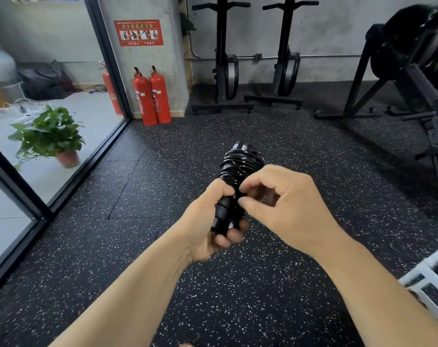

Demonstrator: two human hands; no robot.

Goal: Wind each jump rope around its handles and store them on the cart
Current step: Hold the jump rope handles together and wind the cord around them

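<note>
**Q:** What is nearest the lens?
**A:** I am logging a white frame (424, 279) cutting in at the lower right edge. I cannot tell whether it is the cart. Both forearms are reaching forward over the speckled floor (150, 186).

**Q:** State of the hands?
**A:** The left hand (208, 221) is wrapping its fingers round the lower end of the handles (224, 211) and gripping them firmly. The right hand (283, 204) is curling in from the right. Its fingertips (245, 203) are pinching the cord (238, 171) where the winding stops. The cord's tail is too small to make out.

**Q:** Where is the jump rope (240, 164)?
**A:** It is hanging in the air between the two hands, mid-frame and well above the floor. Glossy turns are covering its upper half.

**Q:** How should this step be done?
**A:** My judgement is that the wrap is finishing. The left hand should be clamping the handles side by side so they are not twisting. The right should be drawing the last loop taut and tucking it under a neighbouring turn, or the coils may spring loose on the cart.

**Q:** Which way is it pointing?
**A:** The long axis is running from the left palm up and away, leaning slightly right. The capped free end is pointing toward the far wall, where the fire extinguishers (151, 96) and black machines (285, 61) are standing.
</note>
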